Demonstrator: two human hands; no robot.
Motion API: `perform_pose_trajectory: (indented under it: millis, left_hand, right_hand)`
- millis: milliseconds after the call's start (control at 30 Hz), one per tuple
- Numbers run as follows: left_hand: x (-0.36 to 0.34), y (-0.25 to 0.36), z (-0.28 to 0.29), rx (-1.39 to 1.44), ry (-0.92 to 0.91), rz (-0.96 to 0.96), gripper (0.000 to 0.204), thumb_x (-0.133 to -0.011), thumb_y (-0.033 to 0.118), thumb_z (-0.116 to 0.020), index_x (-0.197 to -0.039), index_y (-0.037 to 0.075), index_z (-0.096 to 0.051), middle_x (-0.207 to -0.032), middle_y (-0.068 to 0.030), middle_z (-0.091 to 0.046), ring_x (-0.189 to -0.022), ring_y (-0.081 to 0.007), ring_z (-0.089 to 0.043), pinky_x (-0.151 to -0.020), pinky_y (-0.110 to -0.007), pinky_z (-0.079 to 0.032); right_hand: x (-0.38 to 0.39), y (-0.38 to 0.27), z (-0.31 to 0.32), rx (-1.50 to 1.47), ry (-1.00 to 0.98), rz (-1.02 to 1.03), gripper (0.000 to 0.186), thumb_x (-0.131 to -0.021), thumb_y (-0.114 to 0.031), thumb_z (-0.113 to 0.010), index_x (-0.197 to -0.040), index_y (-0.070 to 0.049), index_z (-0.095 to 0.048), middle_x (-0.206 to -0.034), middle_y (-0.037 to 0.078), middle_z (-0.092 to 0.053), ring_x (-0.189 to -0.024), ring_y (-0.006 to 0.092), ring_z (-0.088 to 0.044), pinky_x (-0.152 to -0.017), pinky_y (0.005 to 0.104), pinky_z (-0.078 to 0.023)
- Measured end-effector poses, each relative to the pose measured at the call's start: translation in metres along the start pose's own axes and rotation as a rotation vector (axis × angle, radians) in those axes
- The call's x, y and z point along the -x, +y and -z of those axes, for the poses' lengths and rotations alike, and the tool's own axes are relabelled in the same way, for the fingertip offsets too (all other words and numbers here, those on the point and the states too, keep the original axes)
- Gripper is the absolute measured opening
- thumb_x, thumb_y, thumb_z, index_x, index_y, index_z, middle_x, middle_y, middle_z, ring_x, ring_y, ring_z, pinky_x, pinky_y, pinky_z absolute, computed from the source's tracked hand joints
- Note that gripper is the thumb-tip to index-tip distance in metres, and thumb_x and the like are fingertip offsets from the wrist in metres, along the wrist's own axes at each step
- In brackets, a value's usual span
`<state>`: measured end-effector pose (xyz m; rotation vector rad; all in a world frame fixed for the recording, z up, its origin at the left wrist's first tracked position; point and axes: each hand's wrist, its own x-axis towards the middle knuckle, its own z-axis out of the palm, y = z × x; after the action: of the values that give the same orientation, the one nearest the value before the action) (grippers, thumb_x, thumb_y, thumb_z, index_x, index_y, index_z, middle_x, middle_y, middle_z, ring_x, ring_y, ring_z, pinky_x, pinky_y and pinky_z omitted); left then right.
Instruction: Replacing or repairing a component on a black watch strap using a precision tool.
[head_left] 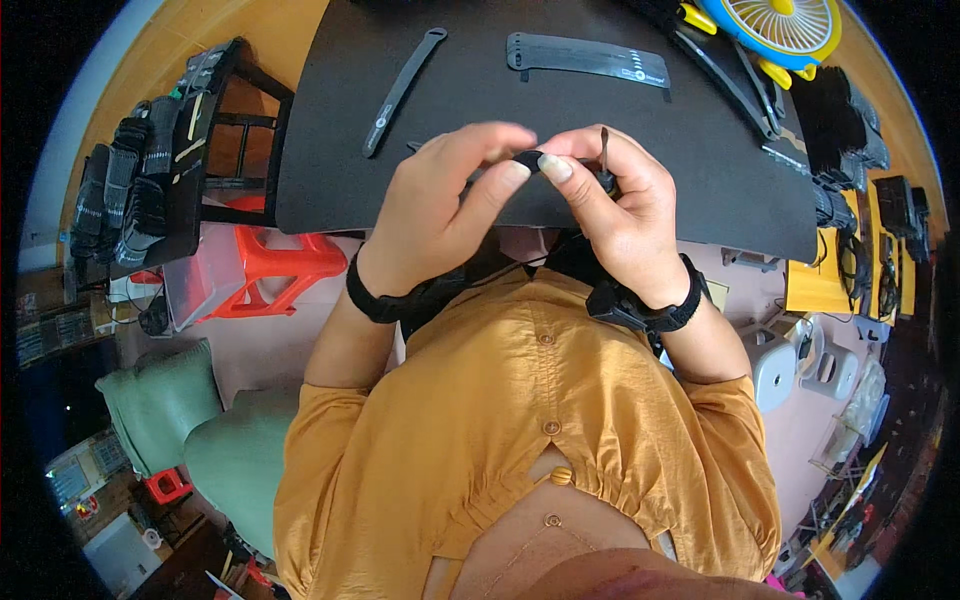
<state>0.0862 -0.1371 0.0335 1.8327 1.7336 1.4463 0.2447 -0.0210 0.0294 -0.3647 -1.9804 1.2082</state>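
Close over the near part of the black table, my two hands meet at a small black strap end (530, 160). My left hand (430, 200) pinches it from the left, its fingertips slightly blurred. From the other side, the thumb and forefinger of my right hand (625, 205) grip the same piece. A thin tool with a dark metal tip (604, 143) sticks up from my right palm; my fingers cover most of it, and its kind is unclear. Beyond lie a single dark strap (403, 92) with a rounded, holed end and a fanned row of similar straps (588, 60).
A blue and yellow fan (780, 20) stands at the far right of the table (330, 190). Bundles of dark straps (120, 180) lie on a rack at left, more black bundles (845, 125) at right. A red stool (275, 270) and a green-covered chair (240, 440) are on the left.
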Motion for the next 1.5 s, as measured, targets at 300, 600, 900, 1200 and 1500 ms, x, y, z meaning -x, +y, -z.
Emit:
perform_pose_trajectory:
  millis: [300, 600, 900, 1200, 1500]
  left_hand:
    - [0.001, 0.004, 0.009, -0.041, -0.028, 0.052, 0.013, -0.095, 0.013, -0.055, -0.096, 0.002, -0.062, -0.084, -0.0136, -0.063, -0.078, -0.0321, -0.062, -0.071, -0.037, -0.048]
    - [0.001, 0.003, 0.011, -0.062, -0.022, 0.004, 0.012, -0.094, 0.013, -0.056, -0.095, 0.003, -0.061, -0.084, -0.0136, -0.063, -0.079, -0.0328, -0.061, -0.072, -0.038, -0.047]
    - [0.000, 0.002, 0.012, -0.062, -0.038, -0.017, 0.010, -0.093, 0.012, -0.056, -0.093, 0.003, -0.061, -0.083, -0.0127, -0.062, -0.077, -0.0324, -0.061, -0.071, -0.038, -0.047]
    - [0.001, -0.001, 0.008, -0.143, -0.034, -0.060, 0.009, -0.093, 0.012, -0.055, -0.090, 0.004, -0.060, -0.083, -0.0112, -0.062, -0.077, -0.0321, -0.060, -0.072, -0.039, -0.045]
    - [0.001, -0.001, 0.003, -0.102, -0.014, -0.052, 0.011, -0.094, 0.012, -0.053, -0.089, 0.005, -0.060, -0.083, -0.0102, -0.063, -0.078, -0.0316, -0.060, -0.074, -0.038, -0.046]
  right_hand:
    - [-0.004, -0.010, 0.005, -0.214, -0.144, -0.227, 0.014, -0.091, -0.014, -0.066, -0.096, -0.002, -0.072, -0.083, 0.007, -0.071, -0.076, 0.0155, -0.066, -0.070, 0.0282, -0.051]
    - [-0.004, -0.010, 0.006, -0.166, -0.188, -0.191, 0.015, -0.092, -0.015, -0.065, -0.099, -0.004, -0.072, -0.085, 0.007, -0.072, -0.081, 0.0156, -0.068, -0.073, 0.0282, -0.053]
    - [-0.005, -0.011, 0.007, -0.163, -0.214, -0.172, 0.014, -0.093, -0.013, -0.064, -0.099, -0.003, -0.072, -0.086, 0.007, -0.072, -0.081, 0.0159, -0.069, -0.072, 0.0291, -0.054]
    - [-0.002, -0.009, 0.001, 0.066, -0.170, -0.001, 0.010, -0.089, -0.009, -0.066, -0.094, -0.002, -0.070, -0.083, 0.011, -0.071, -0.074, 0.0224, -0.069, -0.067, 0.0300, -0.054]
    - [0.001, -0.010, -0.005, 0.158, -0.109, 0.050, 0.010, -0.089, -0.004, -0.062, -0.096, -0.002, -0.068, -0.082, 0.011, -0.069, -0.075, 0.0244, -0.069, -0.067, 0.0319, -0.054]
